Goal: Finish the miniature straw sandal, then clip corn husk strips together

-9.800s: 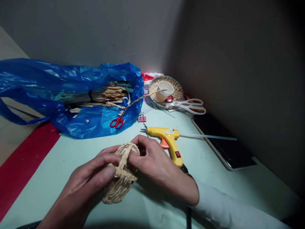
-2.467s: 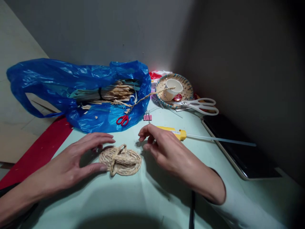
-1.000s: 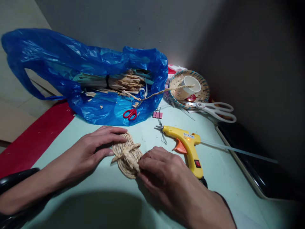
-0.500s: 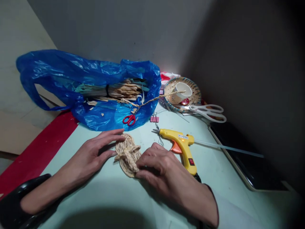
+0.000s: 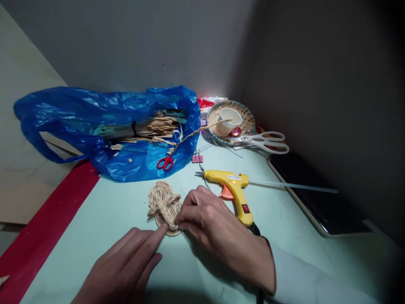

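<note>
A miniature straw sandal (image 5: 160,192), with an oval sole of coiled cord and a braided strap over it, lies on the pale green tabletop. My right hand (image 5: 215,226) pinches the sandal's near right edge between thumb and fingers; the fingertips partly cover that edge. From the near left comes my left hand (image 5: 125,264), fingers stretched out, its index fingertip touching the near end of the strap. Just beyond my right hand lies a yellow hot glue gun (image 5: 236,188) with an orange trigger and a clear glue stick (image 5: 291,185) in its back.
Behind is a blue plastic bag (image 5: 123,164) holding bundled dry straw (image 5: 158,128), with red scissors (image 5: 165,163) at its edge. A pink binder clip (image 5: 197,158), a woven basket (image 5: 248,116) with a white cup (image 5: 229,120), white-handled scissors (image 5: 267,141) and a dark tablet (image 5: 322,198) stand rightward.
My left hand has left the sandal's far left side and come to its near end, index finger outstretched. My right hand keeps its pinch. The whole view has shifted slightly.
</note>
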`<state>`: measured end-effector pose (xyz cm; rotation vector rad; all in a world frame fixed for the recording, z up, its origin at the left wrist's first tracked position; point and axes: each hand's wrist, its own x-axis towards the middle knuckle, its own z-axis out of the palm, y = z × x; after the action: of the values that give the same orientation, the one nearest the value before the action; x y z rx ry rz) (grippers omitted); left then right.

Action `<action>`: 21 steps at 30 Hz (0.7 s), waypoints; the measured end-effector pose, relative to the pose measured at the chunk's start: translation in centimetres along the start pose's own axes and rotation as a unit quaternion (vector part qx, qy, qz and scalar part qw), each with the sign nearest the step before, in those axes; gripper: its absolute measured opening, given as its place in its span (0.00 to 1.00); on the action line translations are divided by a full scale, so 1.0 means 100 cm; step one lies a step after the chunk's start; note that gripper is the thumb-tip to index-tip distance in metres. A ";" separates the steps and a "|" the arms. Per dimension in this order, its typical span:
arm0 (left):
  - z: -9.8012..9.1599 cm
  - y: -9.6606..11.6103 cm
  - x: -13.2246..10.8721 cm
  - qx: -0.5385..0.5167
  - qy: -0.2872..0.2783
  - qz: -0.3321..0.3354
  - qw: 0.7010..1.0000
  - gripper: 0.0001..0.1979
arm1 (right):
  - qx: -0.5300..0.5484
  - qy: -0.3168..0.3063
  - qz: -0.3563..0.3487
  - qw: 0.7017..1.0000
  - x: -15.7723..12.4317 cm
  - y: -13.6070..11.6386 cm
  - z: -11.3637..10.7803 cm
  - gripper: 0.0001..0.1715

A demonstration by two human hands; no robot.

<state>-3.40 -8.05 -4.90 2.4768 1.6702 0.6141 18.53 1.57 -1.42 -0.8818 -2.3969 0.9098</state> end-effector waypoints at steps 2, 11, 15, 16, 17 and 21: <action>0.004 0.002 0.009 -0.013 -0.025 0.007 1.000 0.22 | -0.007 0.010 0.014 1.000 0.000 0.001 0.000 0.11; 0.006 -0.003 0.015 0.010 -0.022 0.018 1.000 0.18 | -0.029 -0.006 -0.010 1.000 0.000 0.010 0.000 0.12; 0.009 -0.012 0.017 0.032 -0.039 0.058 0.997 0.18 | -0.044 -0.011 -0.040 0.998 0.000 0.013 0.002 0.11; 0.009 -0.013 0.017 0.030 -0.043 0.062 0.997 0.18 | -0.043 -0.016 -0.044 0.998 0.000 0.013 0.003 0.11; 0.009 -0.015 0.018 0.026 -0.043 0.060 0.997 0.18 | -0.041 -0.018 -0.046 0.998 0.000 0.014 0.003 0.10; 0.011 -0.019 0.018 0.029 -0.027 0.049 0.998 0.17 | -0.033 -0.021 -0.048 0.998 0.001 0.016 0.002 0.11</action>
<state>-4.10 -5.49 -5.98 2.6040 1.5768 0.5094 19.02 2.50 -2.66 -0.7707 -2.4947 0.8254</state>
